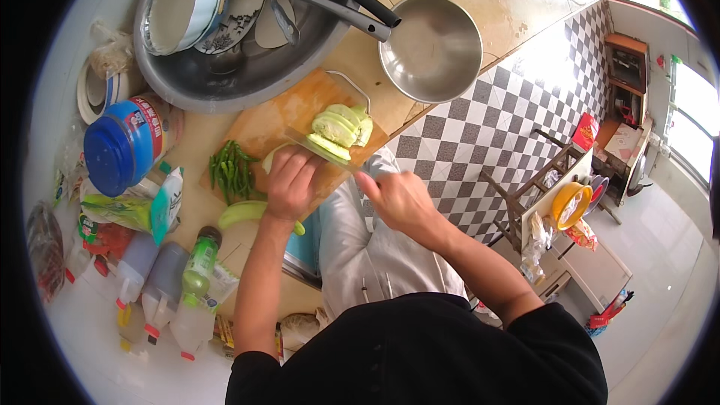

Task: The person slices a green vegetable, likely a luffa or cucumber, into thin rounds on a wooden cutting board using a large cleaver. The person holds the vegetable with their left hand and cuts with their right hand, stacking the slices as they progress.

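My right hand [402, 198] is closed on the handle end of a kitchen knife [320, 149], whose blade stands over the wooden cutting board [281, 101]. Pale green vegetable slices [340, 126] are heaped on the far side of the blade. On the near side, my left hand [292, 183] presses a pale green piece, mostly hidden under its bent fingers. Green chili peppers [232, 171] lie on the board left of that hand. A long pale green vegetable [244, 212] lies beside the board's near edge, partly behind my left wrist.
Beyond the board stand a metal basin [236, 102] full of bowls and utensils and a steel bowl [433, 48] near the counter edge. A blue-lidded jar [121, 143], packets and several bottles [199, 267] crowd the left. A blue drawer or bin [304, 244] is below the counter edge.
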Action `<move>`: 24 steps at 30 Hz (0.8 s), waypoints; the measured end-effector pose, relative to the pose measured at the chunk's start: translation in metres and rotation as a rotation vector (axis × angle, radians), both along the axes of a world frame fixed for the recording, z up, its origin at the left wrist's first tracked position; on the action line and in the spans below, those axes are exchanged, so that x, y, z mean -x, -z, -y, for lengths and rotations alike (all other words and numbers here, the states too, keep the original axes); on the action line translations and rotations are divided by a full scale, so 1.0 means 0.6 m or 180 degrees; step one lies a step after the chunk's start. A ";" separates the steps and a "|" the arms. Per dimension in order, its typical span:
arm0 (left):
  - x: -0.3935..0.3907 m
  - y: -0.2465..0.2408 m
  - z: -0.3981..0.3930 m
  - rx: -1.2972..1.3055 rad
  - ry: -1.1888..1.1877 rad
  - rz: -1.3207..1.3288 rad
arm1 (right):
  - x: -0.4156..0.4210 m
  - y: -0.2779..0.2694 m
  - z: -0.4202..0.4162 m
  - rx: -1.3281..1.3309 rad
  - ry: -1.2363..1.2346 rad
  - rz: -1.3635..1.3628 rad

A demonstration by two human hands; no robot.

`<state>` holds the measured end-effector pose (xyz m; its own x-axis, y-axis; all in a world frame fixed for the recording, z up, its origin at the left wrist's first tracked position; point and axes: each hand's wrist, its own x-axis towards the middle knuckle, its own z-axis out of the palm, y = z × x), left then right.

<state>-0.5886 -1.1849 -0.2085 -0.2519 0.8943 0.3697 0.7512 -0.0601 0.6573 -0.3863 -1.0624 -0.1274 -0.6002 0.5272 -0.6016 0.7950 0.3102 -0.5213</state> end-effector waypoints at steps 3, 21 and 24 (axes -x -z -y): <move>-0.001 0.006 0.003 -0.0001 -0.0030 -0.0086 | 0.038 0.052 0.022 -0.0346 0.0160 -0.0012; 0.003 0.016 0.016 -0.0038 -0.0179 -0.0139 | 0.010 -0.058 -0.002 0.0111 0.0112 -0.0154; 0.001 0.015 0.017 0.0008 -0.0195 -0.0053 | -0.016 -0.071 -0.001 0.0093 0.0126 -0.0069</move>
